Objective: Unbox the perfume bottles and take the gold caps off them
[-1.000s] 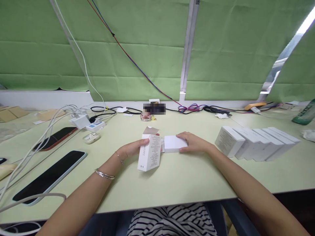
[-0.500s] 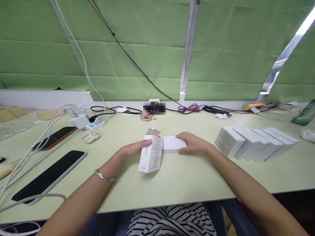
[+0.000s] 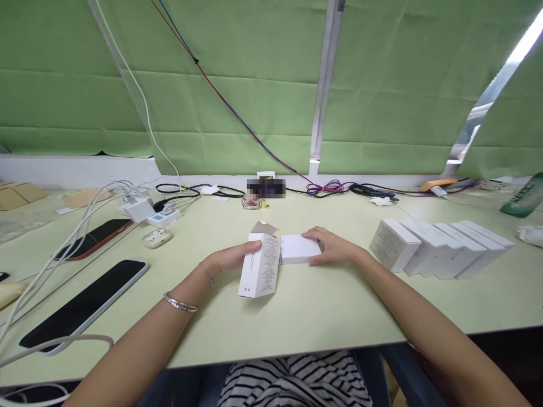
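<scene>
Your left hand (image 3: 230,258) grips the printed carton (image 3: 263,268); your right hand (image 3: 333,247) pinches the plain box (image 3: 299,249) just right of that grip, though it's hard to tell whether the two touch.

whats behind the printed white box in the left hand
The left hand reaches behind the printed white box, partly covered there. Above it, a raised flap shows. Whether the plain white box extends behind is hidden.
</scene>
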`<state>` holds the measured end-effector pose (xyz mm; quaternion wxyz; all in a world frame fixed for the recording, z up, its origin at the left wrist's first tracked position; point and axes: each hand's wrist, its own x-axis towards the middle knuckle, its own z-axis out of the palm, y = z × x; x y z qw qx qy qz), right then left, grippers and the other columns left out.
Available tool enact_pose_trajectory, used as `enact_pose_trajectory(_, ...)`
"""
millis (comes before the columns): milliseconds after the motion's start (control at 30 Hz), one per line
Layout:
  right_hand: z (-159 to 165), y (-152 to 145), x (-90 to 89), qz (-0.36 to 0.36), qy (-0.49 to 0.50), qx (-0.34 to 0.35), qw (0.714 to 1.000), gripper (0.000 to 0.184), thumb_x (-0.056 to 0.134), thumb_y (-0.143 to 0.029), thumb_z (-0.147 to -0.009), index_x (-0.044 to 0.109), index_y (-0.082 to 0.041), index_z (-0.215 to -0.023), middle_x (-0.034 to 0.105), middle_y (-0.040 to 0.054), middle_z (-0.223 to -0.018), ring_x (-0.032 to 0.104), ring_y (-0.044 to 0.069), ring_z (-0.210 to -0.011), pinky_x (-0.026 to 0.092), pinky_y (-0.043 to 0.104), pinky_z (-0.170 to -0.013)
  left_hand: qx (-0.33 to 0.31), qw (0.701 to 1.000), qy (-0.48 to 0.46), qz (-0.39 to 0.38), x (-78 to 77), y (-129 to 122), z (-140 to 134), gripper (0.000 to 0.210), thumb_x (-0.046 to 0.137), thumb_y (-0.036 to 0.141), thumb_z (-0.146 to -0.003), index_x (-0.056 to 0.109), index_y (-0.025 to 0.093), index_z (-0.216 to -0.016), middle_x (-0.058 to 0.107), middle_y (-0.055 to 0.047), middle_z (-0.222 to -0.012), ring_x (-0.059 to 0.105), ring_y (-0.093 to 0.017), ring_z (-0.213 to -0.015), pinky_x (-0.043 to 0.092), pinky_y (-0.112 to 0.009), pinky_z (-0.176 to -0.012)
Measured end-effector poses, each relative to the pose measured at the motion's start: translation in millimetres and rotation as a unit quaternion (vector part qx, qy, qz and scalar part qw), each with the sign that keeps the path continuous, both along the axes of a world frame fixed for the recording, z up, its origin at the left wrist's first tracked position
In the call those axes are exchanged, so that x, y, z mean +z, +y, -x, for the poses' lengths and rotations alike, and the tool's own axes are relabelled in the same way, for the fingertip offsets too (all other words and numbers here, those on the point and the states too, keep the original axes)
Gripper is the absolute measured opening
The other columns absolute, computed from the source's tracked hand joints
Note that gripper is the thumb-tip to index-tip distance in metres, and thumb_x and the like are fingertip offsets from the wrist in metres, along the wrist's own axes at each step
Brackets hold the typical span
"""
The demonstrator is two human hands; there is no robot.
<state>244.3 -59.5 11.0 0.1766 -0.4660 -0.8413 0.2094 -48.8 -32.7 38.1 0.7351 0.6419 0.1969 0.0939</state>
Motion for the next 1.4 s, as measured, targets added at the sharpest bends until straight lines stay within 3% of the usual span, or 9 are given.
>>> enact_pose_trajectory(133,-2,0,0.1,0.004,-0.009,0.004,1.000,0.082,0.068,-0.054,-0.061,0.039,-0.021,-0.130,0.041,0.0109,-0.129,0.029,0.030,-0.124,0.027,0.048,-0.102,0.000,1.000,0.006,0.000,0.0,0,1,0.076,0.046,0.062,-0.076,0.034,0.012,-0.132,0.054,-0.015,-0.122,0.051,-0.029,-0.111,0.032,-0.044,-0.099)
enact_pose_trajectory(300,-13,4,-3.0,0.063,-0.005,-0.010,0.998,0.091,0.070,-0.048,-0.060,0.028,-0.023,-0.137,0.034,0.0092,-0.138,0.033,0.028,-0.124,0.026,0.046,-0.104,0.001,1.000,0.013,-0.009,-0.5,1,1,0.073,0.046,0.061,-0.076,0.035,0.015,-0.132,0.053,-0.013,-0.124,0.050,-0.027,-0.113,0.032,-0.042,-0.099)
enact_pose_trajectory(533,-10,1,-0.4,0.071,-0.011,-0.030,0.997,0.088,0.071,-0.042,-0.061,0.029,-0.022,-0.136,0.034,0.0096,-0.135,0.032,0.027,-0.124,0.025,0.044,-0.105,0.000,1.000,0.020,-0.020,-1.4,1,3,0.072,0.045,0.062,-0.077,0.037,0.015,-0.131,0.053,-0.012,-0.125,0.048,-0.027,-0.114,0.031,-0.041,-0.100)
enact_pose_trajectory(633,-5,-2,4.3,0.080,-0.015,-0.040,0.996,0.093,0.073,-0.045,-0.058,0.028,-0.022,-0.136,0.028,0.0102,-0.135,0.029,0.029,-0.125,0.026,0.044,-0.104,-0.003,1.000,0.020,-0.019,-1.3,2,3,0.072,0.045,0.062,-0.077,0.036,0.015,-0.131,0.053,-0.012,-0.125,0.048,-0.027,-0.114,0.030,-0.042,-0.101)
enact_pose_trajectory(833,-4,-4,7.1,0.097,0.018,-0.019,0.995,0.083,0.072,-0.043,-0.060,0.034,-0.022,-0.131,0.028,0.0090,-0.128,0.047,0.022,-0.103,0.040,0.037,-0.094,-0.004,1.000,0.014,-0.020,0.6,0,2,0.071,0.045,0.061,-0.077,0.037,0.015,-0.130,0.053,-0.012,-0.124,0.049,-0.027,-0.114,0.031,-0.042,-0.100)
enact_pose_trajectory(1067,1,-5,7.3,0.076,0.038,-0.007,0.996,0.073,0.069,-0.033,-0.063,0.037,-0.019,-0.128,0.032,0.0101,-0.131,0.046,0.022,-0.108,0.040,0.038,-0.095,-0.008,1.000,0.016,-0.025,-1.0,1,1,0.071,0.044,0.063,-0.077,0.038,0.015,-0.129,0.053,-0.012,-0.125,0.049,-0.026,-0.113,0.032,-0.041,-0.100)
enact_pose_trajectory(1400,-2,-4,7.3,0.076,0.033,-0.011,0.997,0.073,0.070,-0.035,-0.064,0.039,-0.021,-0.129,0.038,0.0096,-0.133,0.048,0.024,-0.109,0.039,0.042,-0.097,0.000,1.000,0.018,-0.013,2.2,-2,1,0.074,0.046,0.063,-0.075,0.037,0.014,-0.130,0.053,-0.013,-0.124,0.049,-0.028,-0.114,0.032,-0.041,-0.100)
